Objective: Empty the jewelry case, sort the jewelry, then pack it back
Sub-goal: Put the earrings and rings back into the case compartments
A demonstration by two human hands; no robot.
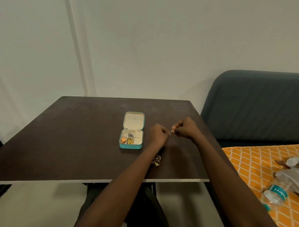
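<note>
One dark table (pixel 67 135) carries one open teal jewelry case (pixel 132 130), left of both hands. Near the front edge lies a small cluster of rings (pixel 156 160) (number unclear). The left hand (pixel 159 131) is clenched; whether it holds anything, I cannot tell. The right hand (pixel 185 127) pinches one tiny piece (pixel 172 131), which could slip, roll and vanish on the dark surface.
</note>
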